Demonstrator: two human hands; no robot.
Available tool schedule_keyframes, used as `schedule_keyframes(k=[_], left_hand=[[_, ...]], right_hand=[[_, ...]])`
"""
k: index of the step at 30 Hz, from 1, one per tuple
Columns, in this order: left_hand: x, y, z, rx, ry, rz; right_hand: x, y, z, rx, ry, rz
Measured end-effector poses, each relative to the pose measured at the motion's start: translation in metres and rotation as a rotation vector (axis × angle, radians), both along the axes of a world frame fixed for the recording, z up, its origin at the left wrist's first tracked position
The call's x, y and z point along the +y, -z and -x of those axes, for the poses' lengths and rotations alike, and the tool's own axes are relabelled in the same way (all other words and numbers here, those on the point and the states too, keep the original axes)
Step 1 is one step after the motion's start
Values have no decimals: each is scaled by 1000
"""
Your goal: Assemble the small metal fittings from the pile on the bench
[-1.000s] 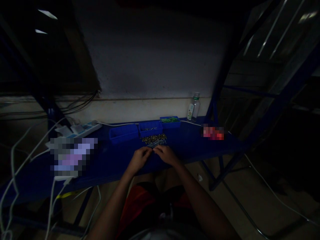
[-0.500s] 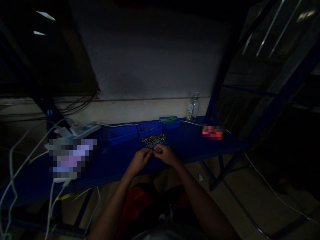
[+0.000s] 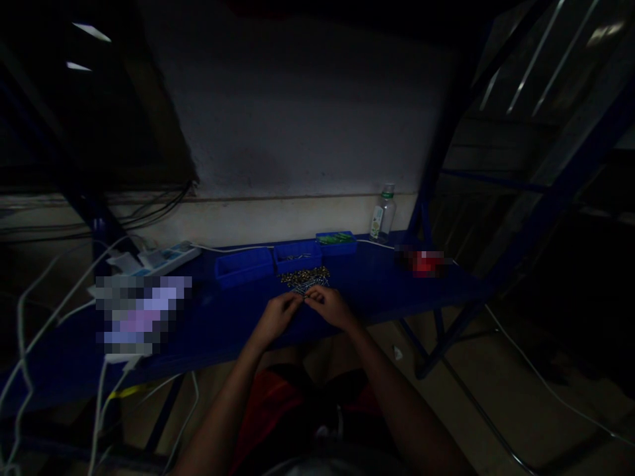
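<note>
Left hand (image 3: 276, 316) and right hand (image 3: 330, 307) nearly meet at the pins (image 3: 318, 282)

I have both hands just on the near side of the pins, fingers curled, thumbs drawn in. From my remote seat I cannot tell how closed either grip is or whether it holds anything. The pins lie heaped on the counter (image 3: 213, 317); brass bits (image 3: 301, 275) lie just beyond them. Behind the pins stand the middle bin (image 3: 298, 266), the right bin (image 3: 337, 248) with green pieces (image 3: 335, 238), and, leftward, the left bin (image 3: 247, 272).

Left hand (image 3: 276, 317), right hand (image 3: 331, 308), fingertips (image 3: 299, 298) close together
</note>
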State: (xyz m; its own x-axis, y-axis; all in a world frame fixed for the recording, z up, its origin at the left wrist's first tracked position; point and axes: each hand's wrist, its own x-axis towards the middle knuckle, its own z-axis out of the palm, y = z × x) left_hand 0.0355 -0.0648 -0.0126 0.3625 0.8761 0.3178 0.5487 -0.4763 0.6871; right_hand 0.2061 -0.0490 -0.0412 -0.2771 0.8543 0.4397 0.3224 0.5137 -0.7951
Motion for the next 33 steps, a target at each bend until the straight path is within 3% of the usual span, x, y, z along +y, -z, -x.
schedule_keyframes(k=[13,21,26,33], left_hand=[[1,-2,-3,34,77,41],[1,1,1,17,-10,16],[1,5,5,-1,-75,-47],[-5,1,4,15,-11,-75]], right_hand=[[-4,-5,0,14,-41,14],[-1,-1,0,-4,-2,-15],[1,3,4,-153,52,-34],[-1,1,5,-316,41,-134]])
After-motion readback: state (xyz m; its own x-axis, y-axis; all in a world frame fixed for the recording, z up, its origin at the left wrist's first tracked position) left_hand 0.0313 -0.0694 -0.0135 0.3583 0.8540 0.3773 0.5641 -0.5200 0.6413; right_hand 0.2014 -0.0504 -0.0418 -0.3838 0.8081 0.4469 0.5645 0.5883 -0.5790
